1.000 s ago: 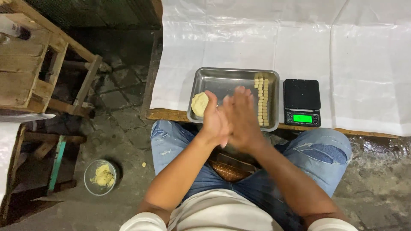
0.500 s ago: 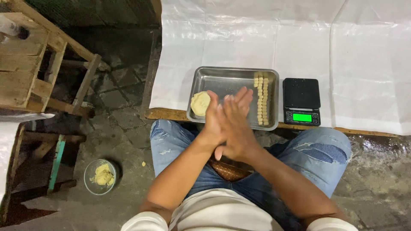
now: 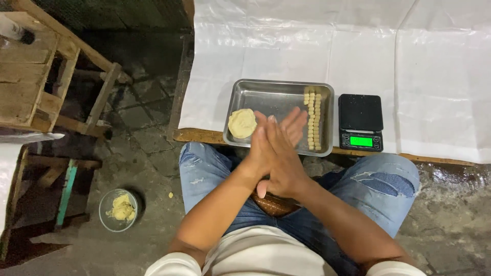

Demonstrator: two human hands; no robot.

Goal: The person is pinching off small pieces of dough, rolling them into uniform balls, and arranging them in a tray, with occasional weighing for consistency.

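My left hand [image 3: 257,151] and my right hand [image 3: 286,159] are pressed flat together, palm to palm, above my lap at the near edge of a steel tray [image 3: 276,97]. The fingers point away from me, over the tray. Anything between the palms is hidden. On the tray's left side lies a round lump of pale yellow dough [image 3: 242,123]. Along its right side run two rows of several small dough pieces [image 3: 313,121]. A black digital scale [image 3: 360,121] with a lit green display sits just right of the tray.
White plastic sheeting [image 3: 419,76] covers the low wooden board [image 3: 197,136] under the tray and scale. A small bowl with yellow dough [image 3: 119,209] stands on the stone floor at my left. Wooden furniture [image 3: 36,76] stands further left.
My palms have slid against each other, back and forth, and sit slightly nearer my body now. Tray, dough and scale have not moved.
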